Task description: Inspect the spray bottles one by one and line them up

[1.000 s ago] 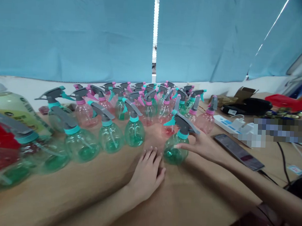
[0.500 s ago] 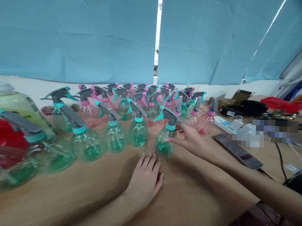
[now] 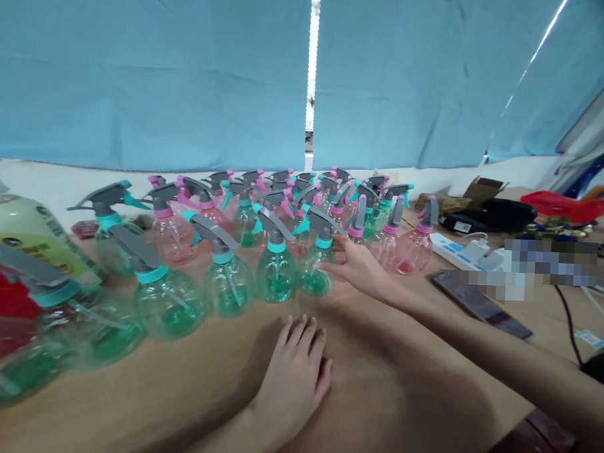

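Note:
My right hand (image 3: 356, 265) reaches in from the right and grips a green spray bottle (image 3: 314, 272) with a grey and teal trigger head. That bottle stands upright beside another green spray bottle (image 3: 276, 276), at the right end of a front row of similar ones. My left hand (image 3: 296, 373) lies palm down on the wooden table (image 3: 374, 403), fingers stretched out, holding nothing. Behind the row are several pink spray bottles (image 3: 174, 234) with pink collars, mixed with green ones.
A large bottle of yellowish liquid (image 3: 36, 231) and a red item (image 3: 3, 293) are at the left. To the right lie a phone (image 3: 479, 304), a white power strip (image 3: 456, 252), cables and a black case (image 3: 487, 216). A blue curtain (image 3: 153, 73) hangs behind.
My right hand has moved left with the green spray bottle, bringing it close to the neighbouring bottle. My left hand stays flat on the table. The camera view has shifted slightly.

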The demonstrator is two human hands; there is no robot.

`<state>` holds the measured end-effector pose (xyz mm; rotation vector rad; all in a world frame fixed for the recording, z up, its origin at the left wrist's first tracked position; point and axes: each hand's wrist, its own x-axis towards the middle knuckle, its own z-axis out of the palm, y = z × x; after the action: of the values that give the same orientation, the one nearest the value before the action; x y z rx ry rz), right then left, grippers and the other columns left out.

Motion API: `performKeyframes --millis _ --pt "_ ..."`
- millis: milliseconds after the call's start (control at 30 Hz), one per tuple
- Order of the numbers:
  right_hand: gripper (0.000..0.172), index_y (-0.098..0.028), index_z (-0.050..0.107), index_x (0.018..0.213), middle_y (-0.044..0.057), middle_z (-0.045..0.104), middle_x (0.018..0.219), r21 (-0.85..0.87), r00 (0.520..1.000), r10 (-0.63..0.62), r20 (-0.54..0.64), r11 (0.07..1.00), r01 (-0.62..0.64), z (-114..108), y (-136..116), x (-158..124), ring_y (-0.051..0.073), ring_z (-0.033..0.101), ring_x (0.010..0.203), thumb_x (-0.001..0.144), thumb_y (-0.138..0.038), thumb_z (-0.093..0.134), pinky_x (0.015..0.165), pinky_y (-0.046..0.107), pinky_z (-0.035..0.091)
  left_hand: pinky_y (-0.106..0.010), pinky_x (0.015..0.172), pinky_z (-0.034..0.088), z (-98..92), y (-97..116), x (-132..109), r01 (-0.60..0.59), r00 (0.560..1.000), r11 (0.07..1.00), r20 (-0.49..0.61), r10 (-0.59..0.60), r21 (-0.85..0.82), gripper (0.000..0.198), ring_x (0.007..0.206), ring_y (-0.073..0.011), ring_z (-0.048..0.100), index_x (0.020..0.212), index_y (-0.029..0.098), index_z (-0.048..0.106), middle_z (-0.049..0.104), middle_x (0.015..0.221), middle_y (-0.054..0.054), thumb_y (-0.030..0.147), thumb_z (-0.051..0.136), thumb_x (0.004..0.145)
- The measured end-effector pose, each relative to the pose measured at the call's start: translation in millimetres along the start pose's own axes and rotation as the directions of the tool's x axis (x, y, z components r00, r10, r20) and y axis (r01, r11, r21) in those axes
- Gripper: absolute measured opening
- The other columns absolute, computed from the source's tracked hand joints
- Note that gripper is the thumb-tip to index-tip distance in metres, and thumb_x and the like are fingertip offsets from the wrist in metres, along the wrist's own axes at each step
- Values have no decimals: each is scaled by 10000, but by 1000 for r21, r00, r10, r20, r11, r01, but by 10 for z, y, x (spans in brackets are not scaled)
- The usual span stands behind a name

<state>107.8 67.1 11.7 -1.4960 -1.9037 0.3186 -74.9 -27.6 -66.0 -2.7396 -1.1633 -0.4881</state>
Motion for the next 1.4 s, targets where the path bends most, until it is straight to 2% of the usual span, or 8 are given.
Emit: performKeyframes --millis 433,533,633,800,933,1100,1233,1400 --pt "590 -127 453 1269 199 624 1215 -96 1000 -15 -2 995 14 42 -35 19 369 585 1143 783 -363 688 904 496 471 -531 1048 405 36 -10 -13 16 1000 999 -5 -16 -48 375 1229 -326 526 1184 99 620 604 1290 -155 296 464 905" --pt "521 -198 462 1259 139 610 1256 -19 995 -86 -46 996 85 -63 24 -115 322 606 1120 800 -336 665 897 471 491 -529 1044 410 36 -21 -16 10 1000 999 -15 -11 -53 370 1225 -323 530 1189 101 615 605 1288 -154 285 467 904" --pt "404 -226 504 1207 106 645 1187 47 989 -99 -105 993 105 -243 177 -274 281 658 1007 832 -332 615 794 431 545 -525 1015 440 20 -15 15 23 1000 999 14 -23 -47 362 1240 -327 515 1196 101 606 586 1307 -166 249 496 884" --pt "316 -203 563 1075 115 661 1131 85 977 -26 -213 995 45 -500 510 -393 275 653 1005 840 -412 595 737 414 557 -533 982 459 9 44 167 47 995 998 88 -45 -29 405 1261 -349 486 1245 81 568 541 1345 -201 224 522 869" --pt "390 -195 561 1099 124 660 1137 91 974 -10 -225 995 31 -509 643 -325 279 644 1025 819 -459 623 802 438 540 -536 999 441 52 92 312 44 993 998 111 -38 -53 432 1276 -343 471 1281 78 534 521 1364 -203 228 517 876" --pt "567 -146 495 1239 180 585 1283 68 976 15 -218 998 0 -383 595 -119 312 574 1164 788 -443 668 957 485 454 -533 997 441 134 146 466 4 996 997 93 3 -78 426 1271 -336 475 1281 84 524 522 1364 -199 237 498 884" --pt "627 -142 486 1255 190 598 1261 33 974 39 -224 999 -32 -295 558 49 335 581 1147 770 -491 674 912 485 469 -535 969 460 176 153 519 -19 997 995 67 26 -96 421 1267 -337 475 1280 95 517 524 1361 -194 245 487 888" --pt "493 -152 554 1136 149 663 1132 -8 988 32 -153 999 -34 -269 617 140 309 637 1023 777 -471 668 833 428 490 -530 1004 433 168 131 526 4 996 989 84 8 -145 421 1276 -328 466 1287 86 506 519 1361 -193 234 492 893"
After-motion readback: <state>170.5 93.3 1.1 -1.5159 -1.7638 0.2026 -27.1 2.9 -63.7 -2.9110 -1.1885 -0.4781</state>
